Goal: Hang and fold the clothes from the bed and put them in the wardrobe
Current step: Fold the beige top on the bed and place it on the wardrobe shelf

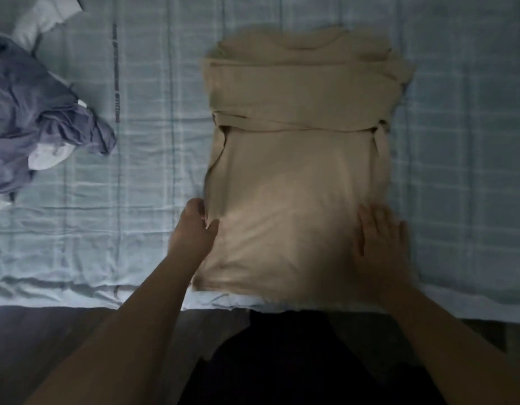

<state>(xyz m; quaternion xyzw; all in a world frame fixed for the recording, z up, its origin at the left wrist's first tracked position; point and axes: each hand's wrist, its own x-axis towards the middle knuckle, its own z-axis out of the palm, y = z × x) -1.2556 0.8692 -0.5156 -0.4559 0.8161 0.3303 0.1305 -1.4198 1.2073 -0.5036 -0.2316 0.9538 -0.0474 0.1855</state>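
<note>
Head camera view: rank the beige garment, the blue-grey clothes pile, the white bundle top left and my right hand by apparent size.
1. beige garment
2. blue-grey clothes pile, cut off at the edge
3. right hand and white bundle look alike; the hand is nearer, so unranked.

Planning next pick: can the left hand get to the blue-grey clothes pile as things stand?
Probably, after letting go: the left hand pinches the beige garment at its edge; only bedsheet lies between it and the blue-grey pile.
</note>
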